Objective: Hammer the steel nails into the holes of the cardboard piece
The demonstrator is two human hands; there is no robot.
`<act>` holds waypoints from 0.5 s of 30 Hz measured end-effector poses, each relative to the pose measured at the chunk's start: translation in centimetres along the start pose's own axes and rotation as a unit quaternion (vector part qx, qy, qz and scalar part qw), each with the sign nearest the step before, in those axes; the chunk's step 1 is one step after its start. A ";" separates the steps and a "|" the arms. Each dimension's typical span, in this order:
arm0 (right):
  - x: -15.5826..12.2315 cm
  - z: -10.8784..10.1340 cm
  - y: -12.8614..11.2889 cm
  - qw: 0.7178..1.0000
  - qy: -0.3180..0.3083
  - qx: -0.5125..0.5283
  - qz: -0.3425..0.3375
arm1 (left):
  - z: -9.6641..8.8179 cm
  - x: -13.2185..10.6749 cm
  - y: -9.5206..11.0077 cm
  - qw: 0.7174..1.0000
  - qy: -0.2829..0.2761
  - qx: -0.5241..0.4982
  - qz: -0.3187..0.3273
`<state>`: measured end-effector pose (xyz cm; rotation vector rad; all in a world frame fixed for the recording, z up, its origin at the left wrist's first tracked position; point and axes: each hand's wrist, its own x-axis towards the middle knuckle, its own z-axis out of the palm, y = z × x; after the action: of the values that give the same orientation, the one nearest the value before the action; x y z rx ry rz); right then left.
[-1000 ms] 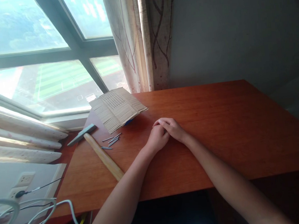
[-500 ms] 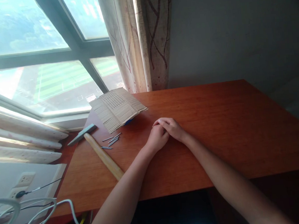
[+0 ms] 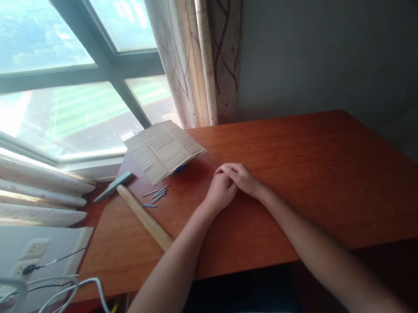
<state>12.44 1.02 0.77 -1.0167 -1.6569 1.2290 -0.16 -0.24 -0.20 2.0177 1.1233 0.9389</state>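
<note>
My left hand and my right hand are clasped together on the wooden desk, with the right folded over the left. Both are closed, and no object shows in them; some fingers are hidden. Left of them lies a hammer, its grey head towards the window and the end of its wooden handle by my left forearm. Several loose nails are between the hammer and my hands. Behind the nails, a piece of corrugated cardboard with rows of small dark marks rests tilted on something blue, mostly hidden.
The desk runs from the window to the grey wall. Patterned curtains hang behind it. At the lower left are a wall socket with a black plug and looped white cables.
The view has shifted very slightly. My hands stay clasped in the same place, and the hammer, nails and cardboard have not moved.
</note>
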 end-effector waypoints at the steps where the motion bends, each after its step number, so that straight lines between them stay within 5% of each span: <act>1: 0.0 0.0 0.0 1.000 0.000 0.000 0.001 | 0.0 0.0 0.0 1.000 0.000 0.000 0.000; 15: 0.0 0.1 0.0 1.000 0.000 -0.009 0.000 | -0.2 0.0 0.4 1.000 -0.004 0.002 -0.007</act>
<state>12.35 0.96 0.75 -1.0277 -1.6707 1.2156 -0.19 -0.41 0.24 2.0123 1.1353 0.9211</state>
